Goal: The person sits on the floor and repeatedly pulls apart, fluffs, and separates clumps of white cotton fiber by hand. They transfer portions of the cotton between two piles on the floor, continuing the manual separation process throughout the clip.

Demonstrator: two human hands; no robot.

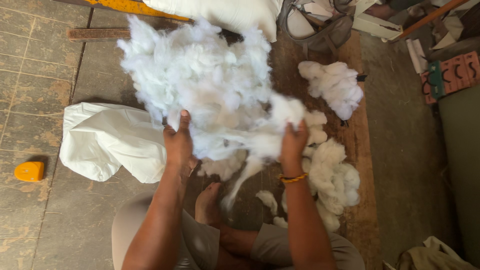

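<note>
Nearest the camera, a bare foot [207, 202] rests on the floor between the person's folded knees. Just above it, the left hand [179, 145] and the right hand [292, 142], the latter with a yellow beaded bracelet [292, 177] on its wrist, are each closed on the lower edge of a large clump of white stuffing fibre [210, 85]. The clump is held up off the floor, its long axis slanting from the right hand up toward the upper left, and a thin wisp hangs down toward the foot. To the left lies a crumpled white fabric cover [105, 140]; to the right, loose fibre tufts [332, 180]. Farther off sit another tuft [335, 87] and a white pillow [225, 12].
</note>
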